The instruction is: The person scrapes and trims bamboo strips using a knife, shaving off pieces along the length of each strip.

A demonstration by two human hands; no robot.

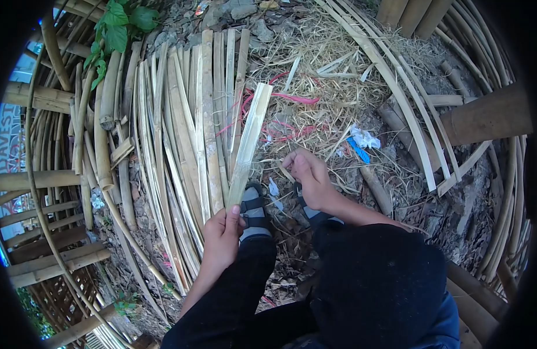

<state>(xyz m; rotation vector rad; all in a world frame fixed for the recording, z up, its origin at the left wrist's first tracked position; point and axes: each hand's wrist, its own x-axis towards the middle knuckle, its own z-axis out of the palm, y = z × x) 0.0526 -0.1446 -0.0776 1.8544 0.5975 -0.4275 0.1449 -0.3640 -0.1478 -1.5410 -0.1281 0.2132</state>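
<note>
My left hand grips the lower end of a split bamboo slat, thumb on its face. The slat stands out away from me, pale inner side up, its far end over pink plastic twine. To the right, my right hand is closed, thumb pressed against curled fingers. A thin tan sliver shows by those fingers, but whether they hold it is unclear. Just left of the held slat lies a row of long split bamboo slats. My sandalled feet are below, between the hands.
Pale bamboo shavings cover the ground ahead. Long bamboo strips lie at the upper right, near a thick bamboo pole. A blue scrap and white litter lie right of my right hand. A bamboo frame stands at the left.
</note>
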